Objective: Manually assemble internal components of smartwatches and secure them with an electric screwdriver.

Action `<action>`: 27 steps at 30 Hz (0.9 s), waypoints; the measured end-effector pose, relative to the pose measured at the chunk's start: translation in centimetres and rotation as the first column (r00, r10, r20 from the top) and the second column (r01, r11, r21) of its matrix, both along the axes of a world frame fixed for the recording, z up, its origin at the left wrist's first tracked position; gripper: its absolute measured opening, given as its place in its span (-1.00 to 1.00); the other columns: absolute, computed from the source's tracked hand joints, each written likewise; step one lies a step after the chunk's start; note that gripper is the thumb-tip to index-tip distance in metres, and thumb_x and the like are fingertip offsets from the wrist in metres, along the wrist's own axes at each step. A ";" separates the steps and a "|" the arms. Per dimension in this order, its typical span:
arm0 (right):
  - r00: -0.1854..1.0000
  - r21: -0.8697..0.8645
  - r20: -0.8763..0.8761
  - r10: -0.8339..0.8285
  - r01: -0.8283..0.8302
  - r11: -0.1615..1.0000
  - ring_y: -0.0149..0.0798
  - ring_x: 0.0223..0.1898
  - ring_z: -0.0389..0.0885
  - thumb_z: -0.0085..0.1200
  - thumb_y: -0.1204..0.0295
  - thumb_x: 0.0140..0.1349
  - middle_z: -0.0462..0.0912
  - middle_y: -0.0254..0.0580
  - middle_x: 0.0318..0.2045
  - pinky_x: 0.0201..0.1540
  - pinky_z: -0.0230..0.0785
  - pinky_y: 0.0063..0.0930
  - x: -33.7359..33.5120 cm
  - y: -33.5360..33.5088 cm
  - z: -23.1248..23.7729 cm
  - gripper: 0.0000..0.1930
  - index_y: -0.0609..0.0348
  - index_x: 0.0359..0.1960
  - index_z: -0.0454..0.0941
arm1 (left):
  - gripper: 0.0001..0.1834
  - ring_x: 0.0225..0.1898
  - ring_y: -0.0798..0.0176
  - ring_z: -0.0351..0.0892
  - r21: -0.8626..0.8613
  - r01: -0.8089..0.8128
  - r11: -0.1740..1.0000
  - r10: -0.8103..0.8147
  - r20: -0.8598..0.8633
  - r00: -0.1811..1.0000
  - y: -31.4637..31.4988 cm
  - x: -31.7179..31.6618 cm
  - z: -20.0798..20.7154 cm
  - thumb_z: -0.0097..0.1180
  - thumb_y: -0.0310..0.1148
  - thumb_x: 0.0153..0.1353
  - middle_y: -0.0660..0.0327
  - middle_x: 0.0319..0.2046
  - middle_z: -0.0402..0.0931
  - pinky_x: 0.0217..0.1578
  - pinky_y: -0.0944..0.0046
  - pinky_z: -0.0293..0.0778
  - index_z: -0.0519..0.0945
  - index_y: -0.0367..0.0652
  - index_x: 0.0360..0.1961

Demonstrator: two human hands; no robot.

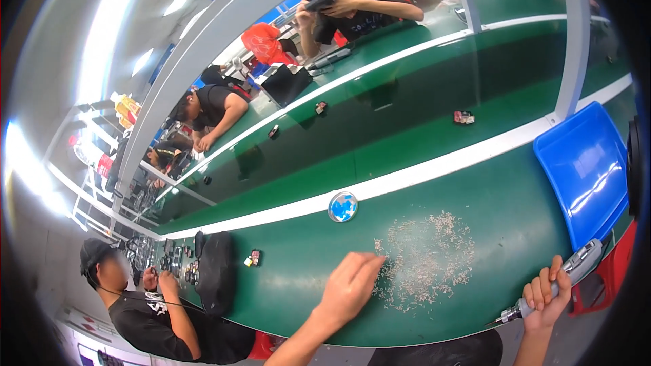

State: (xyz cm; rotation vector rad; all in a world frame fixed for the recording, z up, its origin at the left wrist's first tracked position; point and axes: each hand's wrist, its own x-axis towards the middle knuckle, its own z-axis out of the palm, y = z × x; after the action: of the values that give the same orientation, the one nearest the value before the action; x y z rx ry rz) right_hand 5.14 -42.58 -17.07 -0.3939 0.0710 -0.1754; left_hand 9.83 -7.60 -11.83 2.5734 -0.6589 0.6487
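Many tiny screw-like metal pieces (434,257) lie scattered in a loose patch on the green worktop (298,312). At the patch's left edge is my left hand (351,288), its fingertips pressed together; whatever they pinch is too small to make out. My right hand (548,296) is wrapped around a grey electric screwdriver (582,262) at the table's near right edge. The tool's bit points left and down, toward the table edge. Behind the patch stands a small round dish (343,207) with blue and white contents.
A blue plastic tray (586,169) leans at the right. Left of my arm lie a black bag (215,274) and a small red-black block (253,258). A seated co-worker (146,298) handles parts at far left. A white rail (407,181) and grey posts cross behind the worktop.
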 end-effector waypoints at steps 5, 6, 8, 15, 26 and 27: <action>0.993 0.022 -0.050 -0.103 0.104 0.994 -0.46 -0.86 0.10 -0.16 0.36 0.40 0.16 -0.39 -0.79 -0.75 0.17 -0.50 0.7 2.5 2.1 -0.80 0.10 -0.40 0.19 | -0.80 -0.35 0.12 0.63 -0.314 0.115 0.942 -0.155 -0.107 0.982 -3.6 -3.2 0.8 0.31 -0.65 -0.03 0.11 -0.38 0.62 -0.34 0.26 0.55 0.66 -0.29 -0.32; 0.991 0.046 -0.050 -0.120 0.123 0.991 -0.47 -0.85 0.10 -0.17 0.36 0.40 0.16 -0.40 -0.79 -0.75 0.17 -0.51 0.8 3.2 2.8 -0.80 0.10 -0.40 0.18 | -0.83 -0.35 0.12 0.64 -0.395 0.147 0.907 -0.205 -0.110 0.973 -4.1 -3.9 0.4 0.31 -0.65 0.00 0.10 -0.38 0.63 -0.34 0.25 0.56 0.66 -0.33 -0.32; 0.995 0.053 -0.004 -0.103 0.103 0.993 -0.47 -0.85 0.10 -0.18 0.35 0.40 0.16 -0.40 -0.79 -0.74 0.16 -0.51 0.9 4.3 3.8 -0.80 0.09 -0.40 0.19 | -0.93 -0.38 0.17 0.64 -0.601 0.139 0.787 -0.279 -0.146 0.949 -5.7 -4.8 0.2 0.26 -0.65 0.07 0.08 -0.43 0.63 -0.37 0.27 0.55 0.64 -0.37 -0.38; 0.988 0.091 0.134 -0.080 0.068 0.994 -0.47 -0.80 0.13 -0.24 0.37 0.46 0.15 -0.35 -0.76 -0.68 0.14 -0.55 0.3 6.8 6.4 -0.82 0.10 -0.34 0.16 | -0.96 -0.38 0.23 0.58 -0.814 -0.223 0.536 -0.402 -0.479 0.780 -8.4 -8.6 -0.9 0.14 -0.59 0.20 0.10 -0.40 0.60 -0.32 0.31 0.46 0.61 -0.36 -0.36; 0.992 0.040 0.072 -0.106 0.103 0.994 -0.54 -0.81 0.09 -0.19 0.38 0.44 0.13 -0.41 -0.77 -0.73 0.06 -0.62 -0.3 8.3 6.4 -0.83 0.10 -0.35 0.20 | -0.92 -0.40 0.26 0.55 -0.849 -0.208 0.485 -0.458 -0.450 0.766 -8.9 -9.7 -1.0 0.09 -0.57 0.25 0.11 -0.41 0.57 -0.33 0.32 0.46 0.57 -0.36 -0.38; 0.993 0.051 0.071 -0.092 0.088 0.995 -0.53 -0.81 0.09 -0.20 0.38 0.44 0.13 -0.41 -0.77 -0.72 0.07 -0.61 -0.3 8.4 6.4 -0.83 0.09 -0.35 0.20 | -0.91 -0.41 0.28 0.54 -0.853 -0.220 0.473 -0.465 -0.454 0.760 -8.8 -9.7 -0.8 0.08 -0.58 0.26 0.12 -0.41 0.56 -0.34 0.33 0.45 0.56 -0.37 -0.38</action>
State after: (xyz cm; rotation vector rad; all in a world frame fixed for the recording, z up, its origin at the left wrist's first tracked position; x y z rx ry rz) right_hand 4.88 -34.14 -10.65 -0.3360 0.0206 -0.2767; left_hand 0.14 -16.41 -12.66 1.5103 -0.1578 -0.0530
